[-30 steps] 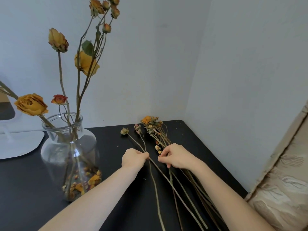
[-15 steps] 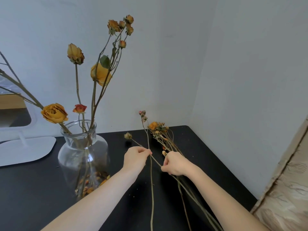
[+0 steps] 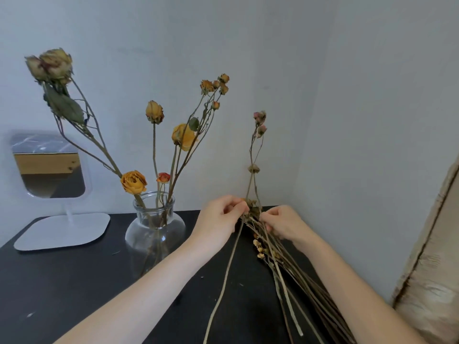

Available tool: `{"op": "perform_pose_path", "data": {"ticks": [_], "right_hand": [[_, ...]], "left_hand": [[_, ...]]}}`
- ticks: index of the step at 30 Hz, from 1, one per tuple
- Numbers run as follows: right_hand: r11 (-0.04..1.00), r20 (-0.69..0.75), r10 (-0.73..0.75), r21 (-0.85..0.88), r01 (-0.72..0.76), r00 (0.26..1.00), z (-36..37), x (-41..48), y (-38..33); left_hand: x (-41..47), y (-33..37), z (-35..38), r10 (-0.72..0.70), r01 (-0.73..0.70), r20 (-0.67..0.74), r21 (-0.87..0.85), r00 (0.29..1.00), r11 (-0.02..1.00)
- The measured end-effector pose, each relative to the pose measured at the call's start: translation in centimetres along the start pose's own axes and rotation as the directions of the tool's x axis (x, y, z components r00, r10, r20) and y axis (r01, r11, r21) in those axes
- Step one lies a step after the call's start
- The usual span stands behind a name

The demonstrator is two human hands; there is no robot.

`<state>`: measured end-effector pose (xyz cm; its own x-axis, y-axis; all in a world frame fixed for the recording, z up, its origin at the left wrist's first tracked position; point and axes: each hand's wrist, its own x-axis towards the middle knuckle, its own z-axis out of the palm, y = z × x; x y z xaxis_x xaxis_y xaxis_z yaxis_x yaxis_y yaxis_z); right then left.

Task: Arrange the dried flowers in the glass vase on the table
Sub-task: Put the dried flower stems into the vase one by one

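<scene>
A clear glass vase (image 3: pixel 155 228) stands on the black table (image 3: pixel 62 281) at centre left and holds several dried yellow and orange roses (image 3: pixel 183 136). To its right my left hand (image 3: pixel 221 214) pinches a thin dried stem (image 3: pixel 252 157) that rises upright, with small pink buds at its top. My right hand (image 3: pixel 283 223) grips stems in a bundle of dried flowers (image 3: pixel 280 269) lying on the table at the right. The two hands are close together, with the bundle's flower heads between them.
A white stand mirror (image 3: pixel 49 167) with a flat base (image 3: pixel 64 230) stands at the back left. Pale walls meet in the corner right behind the bundle. A beige patterned cushion (image 3: pixel 432 281) lies past the table's right edge.
My left hand has lifted the thin stem from lying on the table to upright. The view has swung left and up, which brings the mirror in.
</scene>
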<state>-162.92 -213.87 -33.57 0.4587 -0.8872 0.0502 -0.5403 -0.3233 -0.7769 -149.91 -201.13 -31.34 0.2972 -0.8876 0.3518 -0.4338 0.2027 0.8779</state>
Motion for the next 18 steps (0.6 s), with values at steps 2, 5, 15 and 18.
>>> {"op": "perform_pose_path", "data": {"ticks": [2,5,15,18], "right_hand": [[1.000,-0.044,-0.014,0.023,0.015,0.999,0.0,-0.2,-0.8],[0.996,-0.093,-0.047,0.067,0.053,0.995,0.1,-0.5,-2.3],[0.974,-0.051,-0.145,0.168,0.152,0.988,1.8,-2.2,-7.1],[0.969,-0.049,-0.163,0.178,0.169,0.985,2.4,-2.5,-7.9]], "left_hand": [[-1.1,1.4,-1.7,0.067,-0.067,0.018,-0.021,0.998,0.998],[-3.2,3.5,-4.4,0.169,-0.169,0.004,-0.021,0.986,0.985],[-8.3,5.8,-16.5,0.212,-0.226,-0.341,-0.002,0.916,0.974],[-9.0,4.8,-18.2,0.176,-0.177,-0.389,0.035,0.904,0.984]]}}
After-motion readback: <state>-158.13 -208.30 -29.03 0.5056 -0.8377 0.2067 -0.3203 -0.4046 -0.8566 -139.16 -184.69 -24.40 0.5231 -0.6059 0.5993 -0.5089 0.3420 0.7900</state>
